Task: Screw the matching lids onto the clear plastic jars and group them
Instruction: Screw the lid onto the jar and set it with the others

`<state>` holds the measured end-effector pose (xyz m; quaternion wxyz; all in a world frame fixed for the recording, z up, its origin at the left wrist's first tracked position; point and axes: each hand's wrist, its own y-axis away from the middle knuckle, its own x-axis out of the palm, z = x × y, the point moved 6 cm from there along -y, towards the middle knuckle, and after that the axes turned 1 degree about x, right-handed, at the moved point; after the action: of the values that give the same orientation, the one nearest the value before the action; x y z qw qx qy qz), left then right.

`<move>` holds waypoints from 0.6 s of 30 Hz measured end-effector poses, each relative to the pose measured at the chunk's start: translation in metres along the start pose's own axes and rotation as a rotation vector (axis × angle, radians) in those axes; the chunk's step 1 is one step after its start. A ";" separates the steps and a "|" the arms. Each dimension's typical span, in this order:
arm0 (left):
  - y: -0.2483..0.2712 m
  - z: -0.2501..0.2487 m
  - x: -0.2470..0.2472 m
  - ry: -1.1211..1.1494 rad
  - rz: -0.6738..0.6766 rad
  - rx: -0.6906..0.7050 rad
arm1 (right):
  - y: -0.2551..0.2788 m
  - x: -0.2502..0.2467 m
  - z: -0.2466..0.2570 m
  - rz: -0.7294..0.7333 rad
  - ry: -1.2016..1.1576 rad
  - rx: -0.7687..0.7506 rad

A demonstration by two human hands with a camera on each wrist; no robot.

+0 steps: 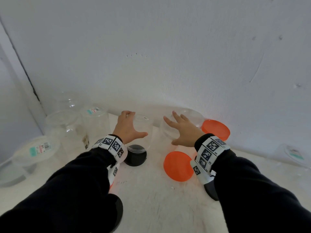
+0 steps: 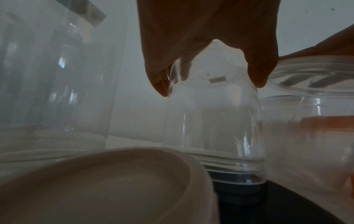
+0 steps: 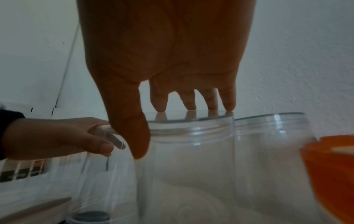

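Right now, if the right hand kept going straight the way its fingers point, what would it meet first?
The right hand points forward and down at the wide clear plastic jar; its fingertips already seem to touch the jar's top, though actual contact is hard to confirm.

Soft, even daylight overhead; dim, murky wrist views.

The head view is bright and diffuse, with faint shadows on the white tabletop (image 1: 151, 199), an orange glow beside the nearer orange lid (image 1: 178, 166), and lines bowing toward the picture's edges. Both wrist views are dark and soft: the left hand (image 2: 206, 37) and right hand (image 3: 166, 53) read as backlit silhouettes, and the near jar (image 2: 47, 83) is blurred.
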<state>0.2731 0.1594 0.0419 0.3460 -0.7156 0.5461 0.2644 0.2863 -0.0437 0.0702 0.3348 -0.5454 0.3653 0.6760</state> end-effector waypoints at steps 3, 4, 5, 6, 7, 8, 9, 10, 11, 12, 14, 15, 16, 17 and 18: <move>0.001 0.000 0.000 0.003 0.002 0.007 | -0.002 0.005 0.000 -0.014 -0.016 -0.039; 0.000 0.000 0.000 0.002 0.002 0.009 | -0.002 0.006 0.001 -0.034 -0.042 -0.050; 0.000 0.000 0.000 0.002 0.001 0.012 | -0.002 0.007 0.001 -0.058 -0.061 -0.056; 0.000 0.000 0.000 0.003 0.000 0.014 | -0.002 0.009 0.001 -0.082 -0.068 -0.059; 0.000 0.000 0.000 0.003 -0.002 0.016 | -0.002 0.010 0.001 -0.104 -0.064 -0.060; 0.000 0.000 0.000 0.002 -0.005 0.018 | -0.002 0.011 0.001 -0.121 -0.054 -0.058; 0.000 0.001 0.000 -0.002 -0.006 0.020 | -0.002 0.012 0.001 -0.135 -0.044 -0.055; 0.000 0.001 0.000 -0.004 -0.008 0.021 | -0.003 0.012 0.001 -0.145 -0.036 -0.051; 0.000 0.001 0.001 -0.003 -0.010 0.022 | -0.003 0.013 0.001 -0.156 -0.031 -0.048; 0.000 0.001 0.001 0.000 -0.012 0.023 | -0.004 0.013 0.000 -0.168 -0.031 -0.047; 0.000 0.001 0.000 -0.002 -0.013 0.026 | -0.006 0.015 0.000 -0.192 -0.036 -0.045; 0.000 0.000 0.000 -0.006 -0.012 0.028 | -0.008 0.016 0.000 -0.203 -0.036 -0.045; 0.000 0.000 0.000 -0.010 -0.011 0.030 | -0.009 0.018 0.000 -0.210 -0.034 -0.044; 0.000 -0.001 0.000 -0.013 -0.012 0.031 | -0.009 0.019 0.000 -0.212 -0.031 -0.042; 0.000 -0.001 0.000 -0.016 -0.012 0.032 | -0.009 0.020 0.000 -0.208 -0.025 -0.035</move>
<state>0.2732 0.1590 0.0424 0.3631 -0.7112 0.5432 0.2594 0.2905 -0.0380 0.0489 0.3983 -0.5775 0.2907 0.6506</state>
